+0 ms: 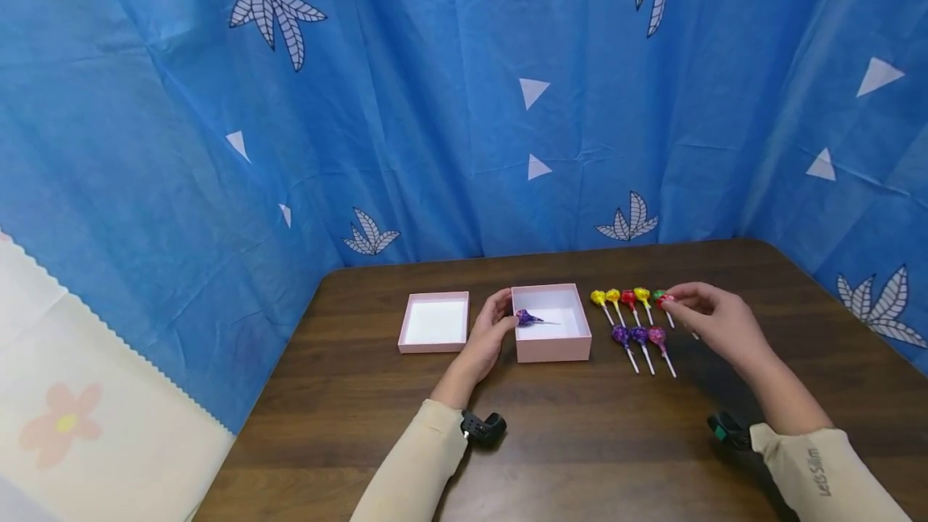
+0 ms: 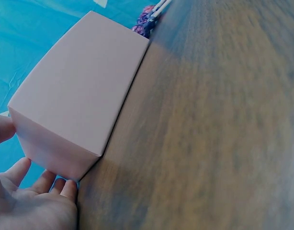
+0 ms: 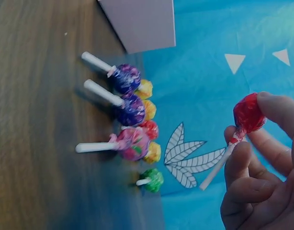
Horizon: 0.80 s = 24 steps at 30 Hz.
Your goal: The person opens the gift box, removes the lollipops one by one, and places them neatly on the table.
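Note:
My right hand pinches a red lollipop by its wrapped head, its white stick slanting down. Beneath that hand, at the end of the back row, lies a green lollipop. My left hand rests against the left side of an open pink box, fingers fairly straight along the wall and the thumb at the rim. Inside the box, against its left wall, is a purple lollipop, its stick pointing right.
Right of the box are two rows of lollipops: yellow, red and green behind, two purple and one pink in front. A pink-edged lid, white inside, lies left of the box. A blue patterned curtain hangs behind the wooden table.

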### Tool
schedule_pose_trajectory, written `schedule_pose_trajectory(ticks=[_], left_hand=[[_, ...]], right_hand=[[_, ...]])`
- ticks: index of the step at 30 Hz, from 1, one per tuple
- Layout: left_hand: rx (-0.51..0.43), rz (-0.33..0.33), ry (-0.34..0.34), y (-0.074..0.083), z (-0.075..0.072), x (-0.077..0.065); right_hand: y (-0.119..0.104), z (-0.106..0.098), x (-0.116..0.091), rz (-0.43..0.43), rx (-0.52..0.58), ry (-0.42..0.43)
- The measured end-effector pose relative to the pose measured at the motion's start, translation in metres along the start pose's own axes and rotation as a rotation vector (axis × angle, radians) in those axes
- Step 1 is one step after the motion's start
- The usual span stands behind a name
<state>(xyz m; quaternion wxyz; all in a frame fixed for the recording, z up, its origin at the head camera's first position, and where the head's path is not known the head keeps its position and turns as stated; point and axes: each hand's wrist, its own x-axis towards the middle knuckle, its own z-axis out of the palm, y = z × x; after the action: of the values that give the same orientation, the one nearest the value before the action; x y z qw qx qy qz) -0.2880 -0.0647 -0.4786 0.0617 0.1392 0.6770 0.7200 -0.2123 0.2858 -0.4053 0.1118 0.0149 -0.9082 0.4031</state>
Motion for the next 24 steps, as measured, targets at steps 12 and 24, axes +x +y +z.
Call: schedule_pose_trajectory(ticks=[12, 24], left_hand=[[0.002, -0.005, -0.004, 0.000, 0.000, 0.000], [0.009, -0.009, -0.009, 0.000, 0.000, 0.001]], right_hand=[[0.022, 0.000, -0.003, 0.019, 0.178, -0.037], [0.042, 0.003, -0.001, 0.072, 0.111, -0.083]])
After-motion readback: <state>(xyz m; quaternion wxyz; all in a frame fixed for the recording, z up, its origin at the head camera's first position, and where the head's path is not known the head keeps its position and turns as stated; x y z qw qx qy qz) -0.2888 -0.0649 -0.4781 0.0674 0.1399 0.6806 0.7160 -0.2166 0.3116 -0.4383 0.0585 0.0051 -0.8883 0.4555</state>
